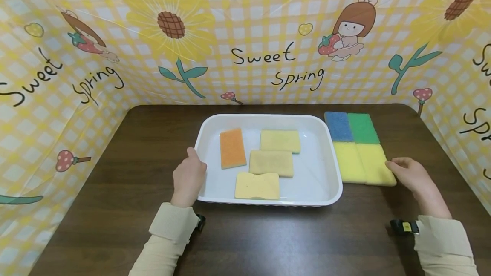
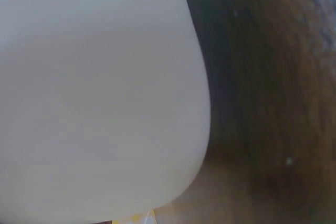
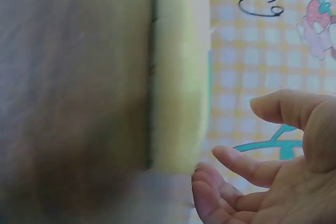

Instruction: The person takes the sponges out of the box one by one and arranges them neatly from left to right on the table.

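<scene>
Right of left hand [image 1: 188, 179], white tray [image 1: 312, 178], rim gripped; just left of right hand [image 1: 414, 176], thumb and fingers parted, yellow sponge [image 1: 370, 163].

The tray [image 1: 314, 165] is plain white. Inside it, the left sponge [image 1: 232, 148] is orange, the back sponge [image 1: 280, 140] pale yellow with a thin green edge, the middle sponge [image 1: 271, 163] a duller yellow, the front sponge [image 1: 257, 185] creamy yellow. Beside it, the corner sponge [image 1: 337, 126] shows blue, its neighbour [image 1: 362, 128] green, and the paired sponges [image 1: 347, 162] bright yellow. The table [image 1: 268, 237] is dark brown, wood-grained. The cloth [image 1: 249, 7] carries yellow-and-white checks, yellow sunflowers [image 1: 171, 24] with brown lattice centres and teal stems, black lettering [image 1: 264, 56], and white-dotted pinkish-red hearts [image 1: 422, 93]. The sleeves [image 1: 174, 225] are plain cream; the right strap [image 1: 402, 227] is black with a yellow patch.
</scene>
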`<state>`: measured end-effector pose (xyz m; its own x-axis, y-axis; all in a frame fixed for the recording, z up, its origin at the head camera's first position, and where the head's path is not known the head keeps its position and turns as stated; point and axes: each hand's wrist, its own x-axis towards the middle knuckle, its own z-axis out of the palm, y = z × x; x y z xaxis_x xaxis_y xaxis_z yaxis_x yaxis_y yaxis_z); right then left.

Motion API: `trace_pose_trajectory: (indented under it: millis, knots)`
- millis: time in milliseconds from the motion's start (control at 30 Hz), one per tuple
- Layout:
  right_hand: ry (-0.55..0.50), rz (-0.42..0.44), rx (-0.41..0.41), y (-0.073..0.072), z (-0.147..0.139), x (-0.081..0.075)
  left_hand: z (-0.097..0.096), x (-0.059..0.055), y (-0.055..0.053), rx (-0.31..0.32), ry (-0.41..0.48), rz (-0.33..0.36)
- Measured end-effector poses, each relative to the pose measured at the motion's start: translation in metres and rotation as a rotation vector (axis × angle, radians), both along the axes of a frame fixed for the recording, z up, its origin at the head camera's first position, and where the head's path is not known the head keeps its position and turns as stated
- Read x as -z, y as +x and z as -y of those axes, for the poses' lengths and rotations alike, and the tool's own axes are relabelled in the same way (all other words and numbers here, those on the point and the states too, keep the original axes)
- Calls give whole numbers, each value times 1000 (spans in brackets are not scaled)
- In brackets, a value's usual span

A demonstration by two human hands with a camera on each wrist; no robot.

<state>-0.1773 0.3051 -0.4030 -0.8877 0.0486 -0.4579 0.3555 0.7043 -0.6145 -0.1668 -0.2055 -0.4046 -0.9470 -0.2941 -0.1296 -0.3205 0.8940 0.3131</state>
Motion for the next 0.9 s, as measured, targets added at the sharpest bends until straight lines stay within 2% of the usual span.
trace_pose_trajectory:
  millis: [133,367,467,700,900]
  knots:
    - [34,-91,-24,0,12,-12,0,0,1,2,11,-6]
    - [39,-285,51,3,45,-36,0,0,0,5,6,-21]
    - [25,-348,59,3,59,-43,0,0,0,7,-3,-29]
    - [30,-468,-57,-1,89,-50,0,0,-1,5,-2,-14]
    - [20,-506,-135,-2,113,-52,0,-1,1,10,8,-11]
